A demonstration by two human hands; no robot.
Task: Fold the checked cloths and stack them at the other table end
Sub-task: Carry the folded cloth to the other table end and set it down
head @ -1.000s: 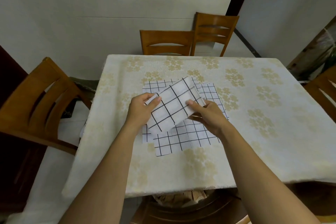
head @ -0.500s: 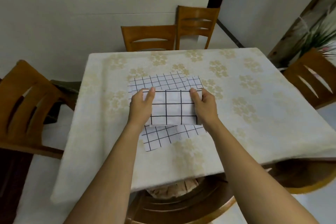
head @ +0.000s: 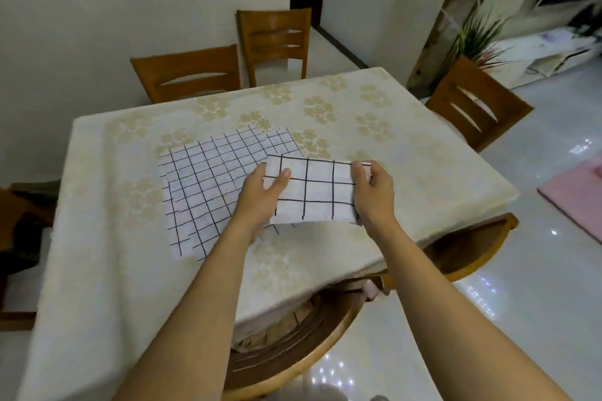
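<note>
A: The hands?
B: Two – left hand point(head: 259, 195) and right hand point(head: 374, 195) each grip one folded cloth point(head: 312, 192) by a side, over the table point(head: 407, 140).
A: Beyond?
B: Flat cloths point(head: 208, 185) overlap on the table – at least two, exact count unclear. Two chairs point(head: 192, 75) stand behind.

No readable text, labels or numbers anywhere.

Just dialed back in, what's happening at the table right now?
A person holds a folded checked cloth with both hands, the left hand gripping its left edge and the right hand its right edge. Beside it, unfolded checked cloths lie spread flat and overlapping on the tablecloth.
</note>
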